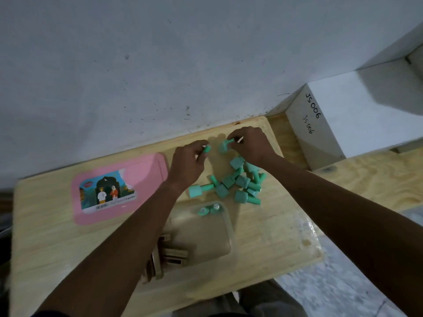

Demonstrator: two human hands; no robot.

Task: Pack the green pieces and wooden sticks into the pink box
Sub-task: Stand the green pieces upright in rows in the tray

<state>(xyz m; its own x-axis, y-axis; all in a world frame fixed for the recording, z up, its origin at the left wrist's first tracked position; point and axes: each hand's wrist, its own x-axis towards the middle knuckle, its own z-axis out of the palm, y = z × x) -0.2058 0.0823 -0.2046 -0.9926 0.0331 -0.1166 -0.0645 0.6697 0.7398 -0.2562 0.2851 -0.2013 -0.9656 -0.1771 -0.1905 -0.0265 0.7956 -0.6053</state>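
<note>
Hands work at the far edge of the wooden surface [263, 236], toward twelve o'clock. The left hand [187, 163] has its grip clamped on one green piece [206, 149], pinched at the fingertips. The right hand [250, 145] has its grip closed on another green piece [225, 145], a blocky head with a short stem, held just beside the first one, the two pieces apart by a small gap.

At about four o'clock from the hands lies a heap of green pieces [238, 181], jumbled and touching one another, with one lying off to the nine o'clock side of the heap [200, 189]. Near the heap's six o'clock sits a clear shallow tray [206, 236]; two small green pieces [209, 209] rest in its far corner. Wooden sticks [170, 256] lie stacked at the tray's eight o'clock corner, partly hidden by the left forearm.

The pink box [119, 188] lies flat at nine o'clock from the hands, its lid with a printed picture facing up; whether it is shut cannot be told. A white carton [343, 124] marked in handwriting stands at two o'clock, off the surface's end.
</note>
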